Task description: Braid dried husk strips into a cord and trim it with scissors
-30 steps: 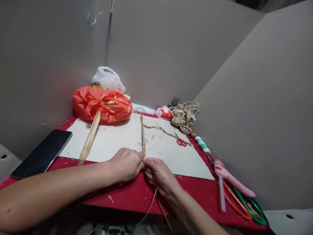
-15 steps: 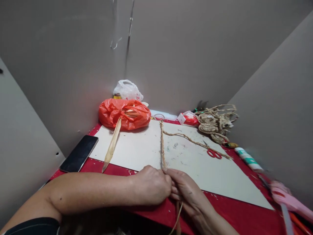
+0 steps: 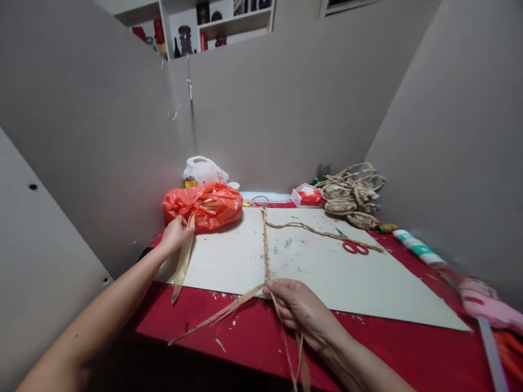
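A thin braided cord of straw-coloured plant fibre runs down the white board from a metal ring. My right hand pinches its near end between thumb and fingers. Loose strips of fibre fan out from that pinch, to the left and down over the table edge. My left hand reaches to the orange-red plastic bag, its fingers closed at the top of a pale dried leaf strip that sticks out of the bag. More strips show in the bag's opening.
Red-handled scissors lie on the white board, beside a twisted side cord. Coiled rope, a tissue pack and a white-green tube stand behind and right. A pink tool is at the right edge. Grey panels enclose the table.
My left hand has left the cord and moved forward and left to the leaf strip at the bag. My right hand still grips the cord's end. The view has tilted up.
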